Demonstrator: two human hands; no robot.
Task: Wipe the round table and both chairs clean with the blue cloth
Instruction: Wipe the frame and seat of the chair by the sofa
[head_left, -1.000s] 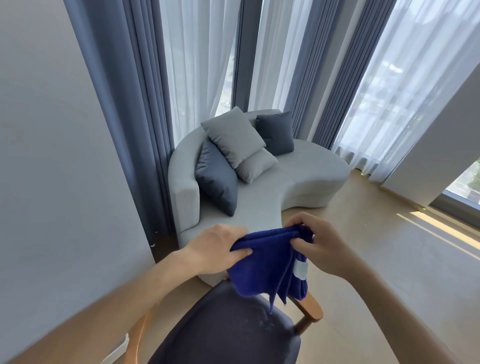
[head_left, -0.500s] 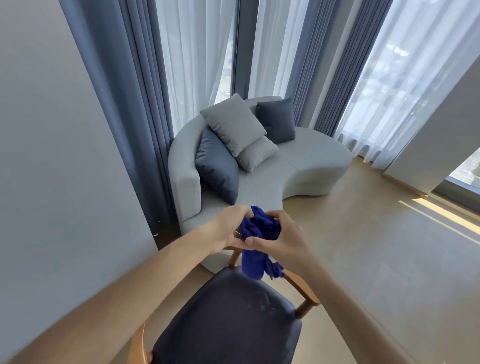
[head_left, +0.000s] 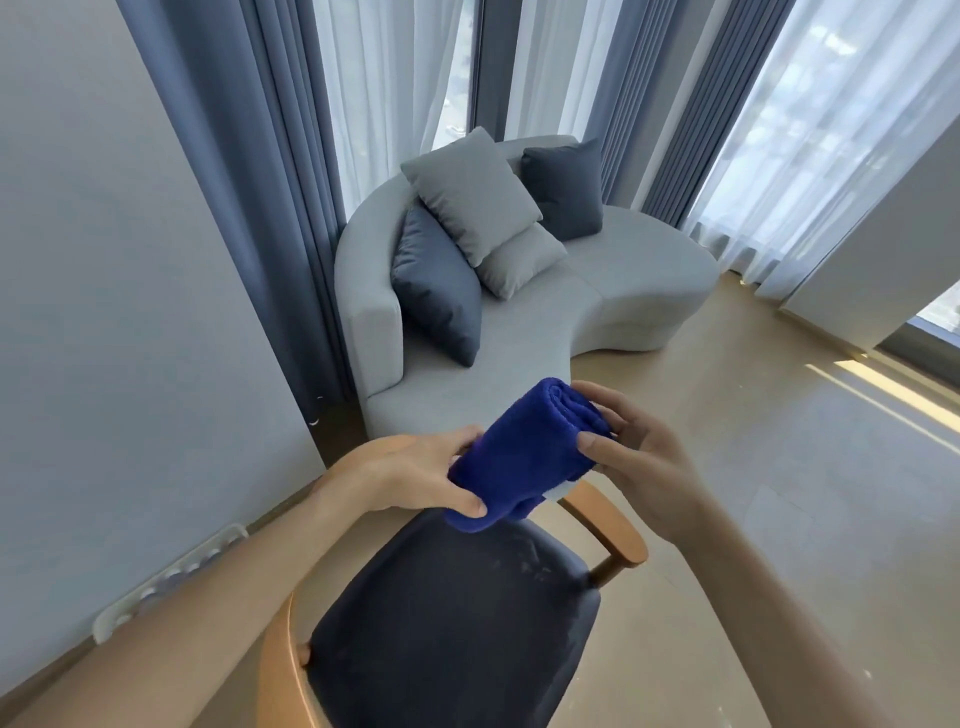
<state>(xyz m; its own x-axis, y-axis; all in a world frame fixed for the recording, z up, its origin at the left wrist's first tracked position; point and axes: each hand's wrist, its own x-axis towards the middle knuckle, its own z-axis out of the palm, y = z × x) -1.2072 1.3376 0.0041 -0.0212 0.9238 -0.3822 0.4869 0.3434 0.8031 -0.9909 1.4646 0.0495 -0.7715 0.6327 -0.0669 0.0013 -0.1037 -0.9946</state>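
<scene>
Left to right. White strip (head_left: 171, 571) lay on the floor by the wall; make unclear. Our left hand (head_left: 410, 475) held the low end of the cloth (head_left: 519, 457), thumb under and fingers curled over it. The cloth was folded into a thick pad, tilted up toward the right, in the air just above the chair (head_left: 452, 623) and not touching the seat. Likely folded so as to give a firm, clean wiping face. Our right hand (head_left: 639, 457) took the upper end, thumb pressed on the near face, fingers bent behind it, which steadied the fold. The dark seat showed pale specks near its far edge, so we judged this chair not yet wiped. Sofa (head_left: 545, 312) beyond. Round table not in view, its state unknown
</scene>
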